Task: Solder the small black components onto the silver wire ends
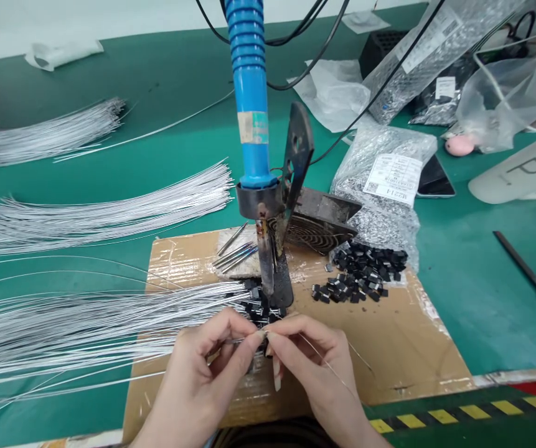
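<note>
My left hand (205, 367) is closed in a pinch, thumb against forefinger, on what looks like a thin white wire; its tip is hidden by the fingers. Touching it fingertip to fingertip, my right hand (317, 358) pinches a thin solder wire (327, 362) that trails back over the hand. Just beyond the fingertips lie small black connectors (253, 305), several joined to the ends of white wires (155, 317). Above them a blue-handled soldering iron (253, 149) stands tip down in a dark metal stand (298, 143).
Cardboard (389, 354) lies under the work. Loose black connectors (361, 274) are heaped at right, before a bubble-wrap bag (380, 180). Spare iron tips (237, 255) lie left of the stand. More white wire bundles (109, 211) spread leftward. A phone (436, 177) and white cup (520, 168) sit right.
</note>
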Demonstrator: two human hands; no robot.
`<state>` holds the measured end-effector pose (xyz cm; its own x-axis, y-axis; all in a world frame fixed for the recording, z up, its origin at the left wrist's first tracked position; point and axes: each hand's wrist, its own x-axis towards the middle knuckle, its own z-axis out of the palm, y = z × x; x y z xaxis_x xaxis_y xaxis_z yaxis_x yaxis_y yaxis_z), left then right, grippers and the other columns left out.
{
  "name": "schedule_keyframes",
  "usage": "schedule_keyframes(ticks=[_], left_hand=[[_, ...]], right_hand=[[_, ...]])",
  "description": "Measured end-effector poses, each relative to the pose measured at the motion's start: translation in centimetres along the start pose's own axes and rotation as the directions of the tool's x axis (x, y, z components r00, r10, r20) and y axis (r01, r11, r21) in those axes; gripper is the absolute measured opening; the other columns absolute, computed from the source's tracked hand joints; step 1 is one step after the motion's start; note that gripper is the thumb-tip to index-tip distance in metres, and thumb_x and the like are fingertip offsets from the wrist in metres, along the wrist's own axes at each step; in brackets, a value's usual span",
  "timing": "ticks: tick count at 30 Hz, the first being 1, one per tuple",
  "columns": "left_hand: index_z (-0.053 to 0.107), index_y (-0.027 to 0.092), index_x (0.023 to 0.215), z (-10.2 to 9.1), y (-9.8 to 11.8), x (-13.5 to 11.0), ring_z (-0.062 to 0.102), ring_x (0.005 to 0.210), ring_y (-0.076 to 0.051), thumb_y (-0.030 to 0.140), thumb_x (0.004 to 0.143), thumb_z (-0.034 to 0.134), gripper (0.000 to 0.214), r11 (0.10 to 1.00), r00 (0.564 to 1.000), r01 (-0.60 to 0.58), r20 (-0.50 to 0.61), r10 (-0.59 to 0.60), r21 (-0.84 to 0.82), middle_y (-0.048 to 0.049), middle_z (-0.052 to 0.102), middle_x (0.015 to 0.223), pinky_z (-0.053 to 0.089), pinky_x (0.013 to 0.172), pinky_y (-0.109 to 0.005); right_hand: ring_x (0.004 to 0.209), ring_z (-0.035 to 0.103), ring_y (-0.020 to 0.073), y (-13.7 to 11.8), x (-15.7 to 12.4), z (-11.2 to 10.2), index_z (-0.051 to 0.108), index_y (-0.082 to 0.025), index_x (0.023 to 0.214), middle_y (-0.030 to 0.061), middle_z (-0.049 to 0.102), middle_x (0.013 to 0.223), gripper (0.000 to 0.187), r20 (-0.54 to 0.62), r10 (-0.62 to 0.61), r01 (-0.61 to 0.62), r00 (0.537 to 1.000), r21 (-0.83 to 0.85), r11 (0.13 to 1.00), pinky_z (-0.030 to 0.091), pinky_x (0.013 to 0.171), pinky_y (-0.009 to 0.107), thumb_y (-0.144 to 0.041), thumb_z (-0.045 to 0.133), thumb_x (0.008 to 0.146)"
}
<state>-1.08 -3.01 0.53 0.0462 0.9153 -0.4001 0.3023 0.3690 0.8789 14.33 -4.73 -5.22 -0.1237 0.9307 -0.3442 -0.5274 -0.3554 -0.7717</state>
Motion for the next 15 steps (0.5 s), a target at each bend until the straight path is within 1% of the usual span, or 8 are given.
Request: schedule_keyframes(ticks=[4,6,10,15], left_hand=[[0.070,0.023,0.077,-0.02,-0.19,-0.12,0.038,0.056,-0.013,0.046,0.096,0.066,0.030,0.999,1.000,-0.008,0.017,0.007,0.051,0.0038,0.055,0.060,0.027,0.055,-0.028],[0.070,0.023,0.077,-0.04,-0.22,-0.14,0.038,0.057,-0.013,0.046,0.097,0.065,0.032,0.998,1.000,-0.014,0.023,0.012,0.058,0.0034,0.055,0.061,0.027,0.055,-0.028],[0.071,0.022,0.077,-0.19,-0.19,-0.11,0.040,0.057,-0.013,0.045,0.097,0.066,0.031,0.997,0.999,-0.028,0.034,0.026,0.065,0.0021,0.059,0.062,0.029,0.055,-0.028],[0.072,0.023,0.080,-0.25,-0.64,-0.11,0.045,0.057,-0.015,0.046,0.098,0.065,0.030,0.996,0.996,-0.024,0.087,0.016,0.086,-0.0005,0.065,0.066,0.027,0.054,-0.031]], right_hand=[[0.051,0.057,0.0060,0.17,-0.07,-0.18,0.084,-0.019,0.084,-0.0009,0.067,0.064,0.015,0.005,0.033,-0.034,0.999,0.028,0.999,0.052,0.050,0.015,-0.033,0.084,0.090],[0.050,0.058,0.0063,0.22,-0.14,-0.38,0.083,-0.018,0.084,-0.0008,0.067,0.063,0.017,0.014,0.048,-0.048,0.999,0.022,0.999,0.052,0.050,0.015,-0.034,0.084,0.090],[0.050,0.058,0.0066,0.09,-0.09,-0.72,0.083,-0.017,0.083,-0.0003,0.069,0.063,0.020,0.036,0.086,-0.087,0.996,0.037,0.996,0.052,0.048,0.016,-0.036,0.085,0.089],[0.050,0.059,0.0063,-0.59,0.29,-1.00,0.083,-0.017,0.082,0.0003,0.071,0.066,0.020,0.088,0.159,-0.164,0.983,0.053,0.985,0.052,0.047,0.015,-0.036,0.087,0.087]])
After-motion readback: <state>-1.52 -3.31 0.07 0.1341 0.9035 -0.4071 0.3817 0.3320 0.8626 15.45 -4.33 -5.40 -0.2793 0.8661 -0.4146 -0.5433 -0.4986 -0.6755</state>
